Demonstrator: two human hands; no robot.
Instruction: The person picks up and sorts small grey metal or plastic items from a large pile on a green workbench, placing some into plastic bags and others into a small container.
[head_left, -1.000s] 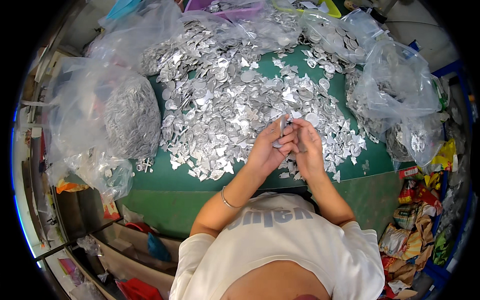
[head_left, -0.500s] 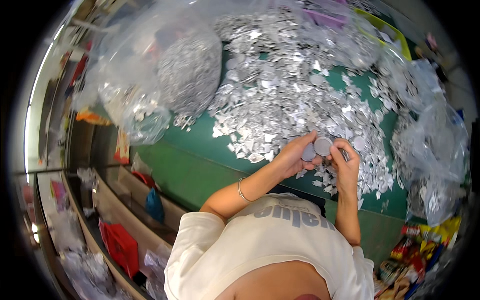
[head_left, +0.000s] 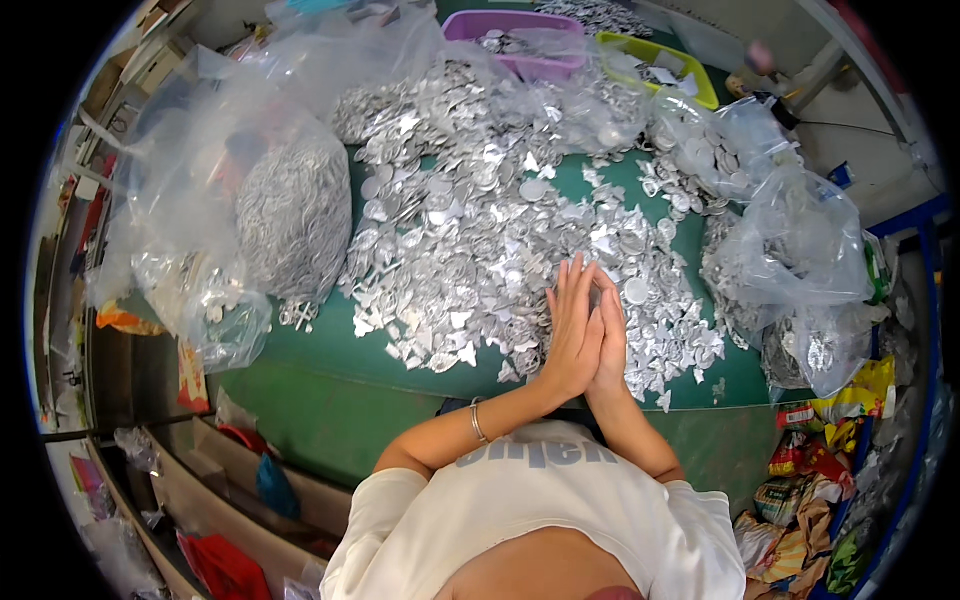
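My left hand and my right hand are pressed together over the near edge of a heap of small flat silvery metal pieces. Their fingers point away from me, long and close together. A sliver of grey shows between the fingers, but what lies between the palms is hidden. Just right of the fingertips, a round metal disc rests on the heap. The pieces lie spread on a green tabletop, in mixed shapes, some round.
Clear plastic bags of metal pieces stand left and right. At the back are a purple basket and a yellow-green basket. Open wooden compartments are at lower left, colourful packets at lower right.
My hands were apart, handling two grey discs; now the palms are together and the discs are out of sight. The view has shifted, showing more of the table's back.
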